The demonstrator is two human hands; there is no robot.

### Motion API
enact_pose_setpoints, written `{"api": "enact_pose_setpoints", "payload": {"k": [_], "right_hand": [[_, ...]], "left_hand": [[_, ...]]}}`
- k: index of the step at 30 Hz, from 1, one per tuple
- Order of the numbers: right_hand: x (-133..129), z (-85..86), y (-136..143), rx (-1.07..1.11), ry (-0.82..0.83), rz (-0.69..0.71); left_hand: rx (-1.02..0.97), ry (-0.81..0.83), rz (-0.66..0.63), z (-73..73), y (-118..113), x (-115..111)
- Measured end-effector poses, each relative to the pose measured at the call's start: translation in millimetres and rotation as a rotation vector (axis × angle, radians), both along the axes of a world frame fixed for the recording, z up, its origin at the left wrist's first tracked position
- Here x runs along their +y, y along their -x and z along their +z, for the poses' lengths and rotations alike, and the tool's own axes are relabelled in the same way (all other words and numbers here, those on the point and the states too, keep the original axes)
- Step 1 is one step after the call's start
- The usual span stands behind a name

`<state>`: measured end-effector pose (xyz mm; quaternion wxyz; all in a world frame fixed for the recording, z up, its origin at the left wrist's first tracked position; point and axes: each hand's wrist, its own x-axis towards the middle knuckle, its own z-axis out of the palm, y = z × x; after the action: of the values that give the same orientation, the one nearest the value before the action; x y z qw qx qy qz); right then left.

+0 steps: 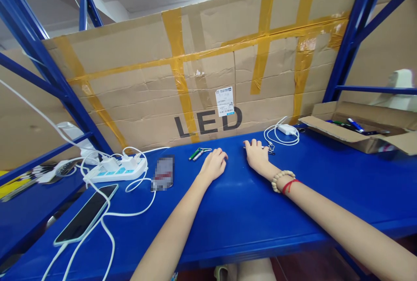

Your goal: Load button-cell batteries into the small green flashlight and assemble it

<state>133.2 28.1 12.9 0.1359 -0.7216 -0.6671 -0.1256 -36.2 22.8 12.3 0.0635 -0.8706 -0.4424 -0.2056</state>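
Note:
My left hand (215,163) rests palm down on the blue tabletop, fingers a little bent and apart, with nothing visible in them. Just left of its fingertips lie small green and silver rods with a metal clip (197,154). Across from it, my right hand (257,156) curls its fingers down over a small item with a metal clip (271,149), whose clip end sticks out on the right. The fingers hide most of that item, so its kind does not show. A beaded bracelet (282,180) and a red string circle the right wrist.
An open cardboard box (345,135) with pen-like items stands at right, near a white cable with an adapter (286,129). At left are a power strip (117,170), a phone (87,214), a dark pixelated device (163,173) and loose cables. A taped cardboard panel (208,72) closes the back.

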Motion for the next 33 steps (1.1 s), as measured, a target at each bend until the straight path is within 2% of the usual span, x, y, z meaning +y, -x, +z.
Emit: {"api": "enact_pose_setpoints", "payload": {"k": [3, 12, 18, 24, 29, 33], "right_hand": [[1, 0.8, -1, 0.016, 0.011, 0.070], [12, -6.8, -7, 0.078, 0.023, 0.216], [18, -6.5, -10, 0.133, 0.028, 0.464], [16, -7.1, -4, 0.156, -0.006, 0.621], [11, -7.6, 2, 0.150, 0.001, 0.709], [8, -5.4, 5, 0.134, 0.037, 0.717]], "left_hand": [[0.011, 0.024, -0.047, -0.3, -1, -1], [-0.047, 0.061, 0.059, -4.1, 0, 3], [-0.058, 0.073, 0.103, -3.5, -1, 1], [-0.049, 0.110, 0.087, -2.7, -1, 0], [-0.124, 0.145, 0.096, -1.8, -1, 0], [-0.240, 0.185, 0.113, -3.5, 1, 3]]}}
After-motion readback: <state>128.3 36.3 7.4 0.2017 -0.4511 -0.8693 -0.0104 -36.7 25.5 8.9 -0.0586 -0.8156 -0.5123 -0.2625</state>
